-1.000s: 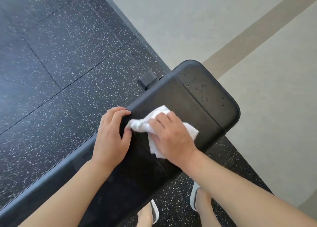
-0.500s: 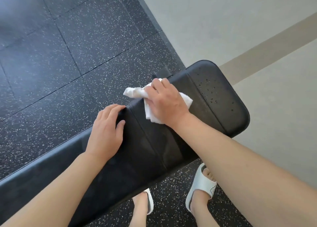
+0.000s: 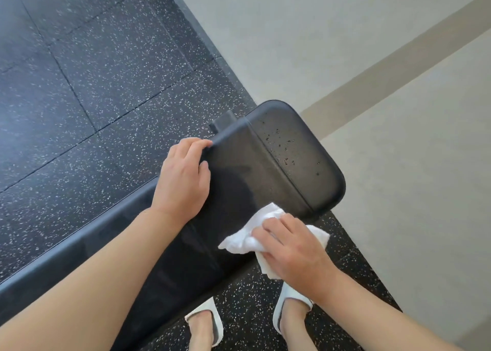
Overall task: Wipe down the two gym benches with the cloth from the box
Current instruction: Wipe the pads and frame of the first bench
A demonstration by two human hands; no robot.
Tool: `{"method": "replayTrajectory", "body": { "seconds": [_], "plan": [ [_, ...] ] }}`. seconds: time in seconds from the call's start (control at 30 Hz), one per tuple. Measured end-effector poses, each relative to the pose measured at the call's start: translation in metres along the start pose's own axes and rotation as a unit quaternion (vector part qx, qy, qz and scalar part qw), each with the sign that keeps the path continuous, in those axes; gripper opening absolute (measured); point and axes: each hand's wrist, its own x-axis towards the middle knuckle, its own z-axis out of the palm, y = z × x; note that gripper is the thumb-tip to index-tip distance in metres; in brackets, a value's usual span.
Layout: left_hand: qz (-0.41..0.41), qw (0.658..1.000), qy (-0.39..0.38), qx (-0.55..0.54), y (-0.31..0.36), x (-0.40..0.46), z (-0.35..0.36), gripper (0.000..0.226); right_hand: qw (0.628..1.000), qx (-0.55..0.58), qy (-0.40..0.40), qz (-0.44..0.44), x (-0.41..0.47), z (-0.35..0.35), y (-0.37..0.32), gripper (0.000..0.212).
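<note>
Pressing crumpled white cloth (image 3: pixel 253 237) at black padded bench surface (image 3: pixel 247 170) near edge, right hand (image 3: pixel 295 249) fingers curled on it | left hand (image 3: pixel 183 178) fingers grip far edge | I judge wet end panel lies ahead-right, along bench's long axis

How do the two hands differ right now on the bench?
The left hand holds nothing and grips the bench's far edge; the right hand presses the white cloth at the near edge. The left hand sits farther along than the right hand. Both touch the bench pad.
</note>
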Motion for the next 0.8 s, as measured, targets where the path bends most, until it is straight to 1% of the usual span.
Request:
{"method": "replayTrajectory", "body": {
  "seconds": [0.13, 0.27, 0.37, 0.47, 0.57, 0.7, 0.8],
  "plan": [
    [0.033, 0.999, 0.008, 0.023, 0.033, 0.029, 0.024, 0.042, 0.996, 0.009, 0.066, 0.065, -0.009, -0.019, 0.016, 0.013],
    [0.016, 0.997, 0.062, 0.045, 0.048, 0.028, 0.047, 0.047, 0.986, 0.022, 0.111, 0.124, -0.004, -0.035, 0.042, 0.020],
    [0.010, 0.994, 0.085, 0.065, 0.045, 0.024, 0.057, 0.049, 0.984, 0.018, 0.102, 0.142, 0.016, -0.038, 0.061, 0.021],
    [0.007, 0.993, 0.088, 0.079, 0.044, 0.027, 0.059, 0.049, 0.987, -0.008, 0.078, 0.141, 0.040, -0.029, 0.072, 0.017],
    [0.012, 0.992, 0.093, 0.082, 0.045, 0.028, 0.063, 0.049, 0.986, -0.020, 0.097, 0.134, 0.078, -0.023, 0.083, 0.019],
    [0.011, 0.991, 0.103, 0.085, 0.039, 0.028, 0.067, 0.048, 0.981, -0.025, 0.130, 0.139, 0.165, -0.016, 0.097, 0.019],
    [0.018, 0.991, 0.108, 0.081, 0.039, 0.028, 0.069, 0.050, 0.984, -0.037, 0.107, 0.138, 0.227, -0.009, 0.100, 0.021]
  ]
}}
